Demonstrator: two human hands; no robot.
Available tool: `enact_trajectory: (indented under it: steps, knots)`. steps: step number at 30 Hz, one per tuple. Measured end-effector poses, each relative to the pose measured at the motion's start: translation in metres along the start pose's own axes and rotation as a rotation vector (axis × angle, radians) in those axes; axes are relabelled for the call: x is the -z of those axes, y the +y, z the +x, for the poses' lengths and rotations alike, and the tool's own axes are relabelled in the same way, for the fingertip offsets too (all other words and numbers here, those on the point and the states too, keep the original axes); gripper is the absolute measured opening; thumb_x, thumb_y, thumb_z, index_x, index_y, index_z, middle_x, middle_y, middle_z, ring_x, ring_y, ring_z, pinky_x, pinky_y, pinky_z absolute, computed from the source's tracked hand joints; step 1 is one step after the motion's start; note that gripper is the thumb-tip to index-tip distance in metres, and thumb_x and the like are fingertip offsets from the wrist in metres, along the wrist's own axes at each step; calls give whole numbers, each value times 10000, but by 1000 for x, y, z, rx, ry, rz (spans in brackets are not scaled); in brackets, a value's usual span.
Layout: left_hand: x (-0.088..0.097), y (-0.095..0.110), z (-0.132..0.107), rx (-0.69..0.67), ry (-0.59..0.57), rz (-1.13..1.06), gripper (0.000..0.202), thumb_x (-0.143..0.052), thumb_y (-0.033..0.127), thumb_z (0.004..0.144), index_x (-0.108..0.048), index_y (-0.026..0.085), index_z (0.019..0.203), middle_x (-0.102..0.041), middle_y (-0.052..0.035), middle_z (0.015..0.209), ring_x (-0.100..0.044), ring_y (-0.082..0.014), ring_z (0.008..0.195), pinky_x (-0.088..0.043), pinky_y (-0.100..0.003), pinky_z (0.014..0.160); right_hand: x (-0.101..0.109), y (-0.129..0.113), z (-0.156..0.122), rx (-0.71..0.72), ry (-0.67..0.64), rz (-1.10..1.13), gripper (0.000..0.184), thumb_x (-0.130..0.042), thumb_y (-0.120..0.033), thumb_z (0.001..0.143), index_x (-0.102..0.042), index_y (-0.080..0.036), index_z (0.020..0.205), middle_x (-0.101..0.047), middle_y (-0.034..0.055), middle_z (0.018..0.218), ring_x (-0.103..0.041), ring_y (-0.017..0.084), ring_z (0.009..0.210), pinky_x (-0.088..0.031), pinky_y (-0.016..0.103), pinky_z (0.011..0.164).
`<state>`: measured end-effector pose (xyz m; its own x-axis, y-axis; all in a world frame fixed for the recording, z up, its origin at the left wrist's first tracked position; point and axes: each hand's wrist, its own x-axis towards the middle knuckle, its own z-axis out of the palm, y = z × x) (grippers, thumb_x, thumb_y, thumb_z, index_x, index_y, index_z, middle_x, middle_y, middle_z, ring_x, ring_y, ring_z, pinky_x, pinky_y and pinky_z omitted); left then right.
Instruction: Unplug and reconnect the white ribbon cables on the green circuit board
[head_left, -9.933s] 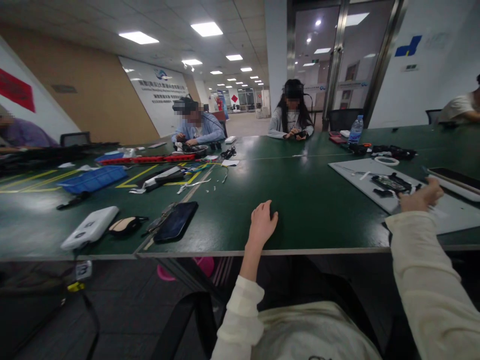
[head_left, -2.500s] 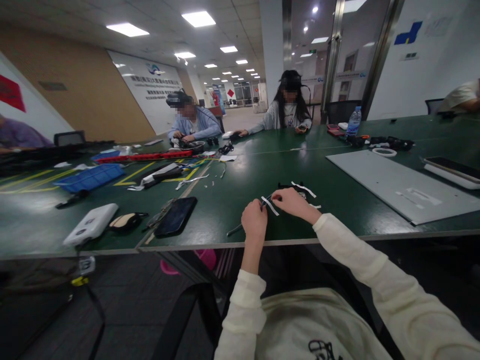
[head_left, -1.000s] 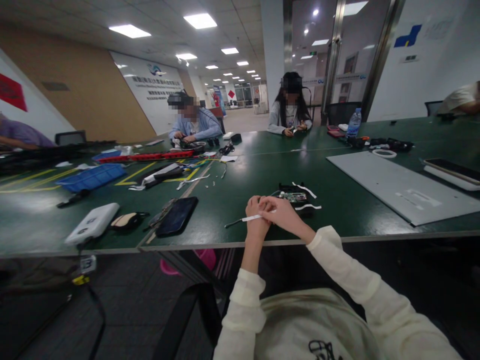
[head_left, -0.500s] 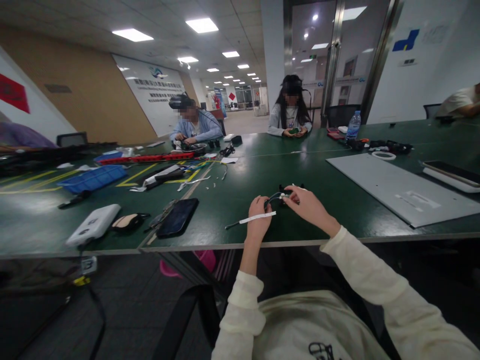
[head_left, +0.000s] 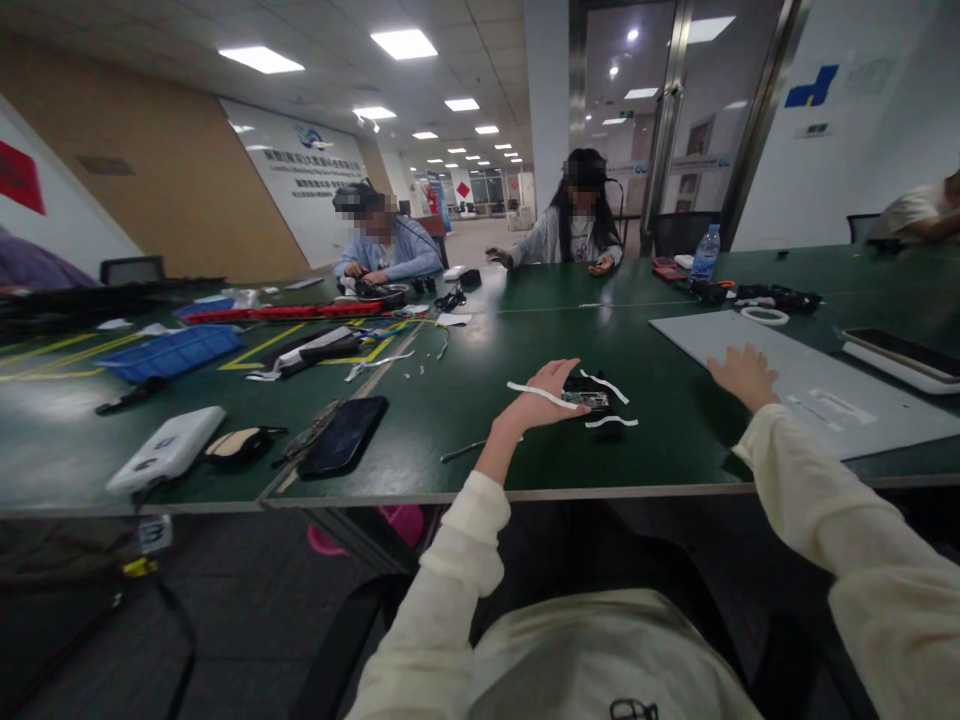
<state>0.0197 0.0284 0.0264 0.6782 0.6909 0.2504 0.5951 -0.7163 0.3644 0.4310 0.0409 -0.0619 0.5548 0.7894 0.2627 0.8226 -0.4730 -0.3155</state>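
My left hand (head_left: 546, 388) is low over the table, thumb and fingers apart, at the left end of a small circuit board (head_left: 591, 400). It looks to touch the board without wrapping round it. A white strip (head_left: 525, 388) lies across the back of this hand. One more white strip (head_left: 611, 386) is on the board's far side, and another white strip (head_left: 612, 422) on its near side. Dark parts around the board are hard to make out. My right hand (head_left: 745, 375) is raised, fingers spread and holding nothing, above the left part of a grey panel (head_left: 750, 335).
A thin dark rod (head_left: 469, 450) lies left of my left wrist. Further left are a phone (head_left: 343, 437), a white device (head_left: 169, 448) and a blue basket (head_left: 171, 352). A roll of white tape (head_left: 765, 316) and a bottle (head_left: 705, 255) stand beyond the panel. Two people sit opposite.
My hands have parted. The right one swung right to the grey panel and opened; the left let go of the dark cable and moved right. The board and white strips now show.
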Motion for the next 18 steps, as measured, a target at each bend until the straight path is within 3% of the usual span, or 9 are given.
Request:
enact_trajectory:
  steps: [3,6,11,18]
  knots:
    - [-5,-11,19,84,-181,-10,1102,-680,684,640,-194,196,1501,-155,-183,1575,-172,-379,1439,-242,-539,1131,-15,12,2,-52,-74,-85,648,-338,-604,881,-560,-120,1250,-408,269,1381,-343,461,1286,-254,706,951]
    - [-13,-26,23,121,-244,-36,1166,-682,718,605,-153,209,1510,-89,-185,1586,-124,-392,1446,-233,-542,1131,-21,16,5,-27,-106,-117,696,-308,-641,872,-563,-115,1248,-445,272,1347,-373,461,1263,-246,696,958]
    - [-20,-42,20,61,-207,-94,1144,-694,706,602,-187,218,1504,-158,-181,1562,-270,-373,1406,-272,-494,1132,-19,18,5,33,-86,-145,706,-298,-629,882,-567,-82,1238,-489,285,1292,-431,442,1217,-316,631,939]
    - [-20,-39,18,18,-151,-130,1080,-720,677,594,-276,238,1474,-274,-161,1484,-381,-351,1339,-335,-480,1106,-11,9,-14,134,-63,-210,617,-311,-540,927,-577,-54,1198,-534,272,1240,-495,383,1172,-370,514,926]
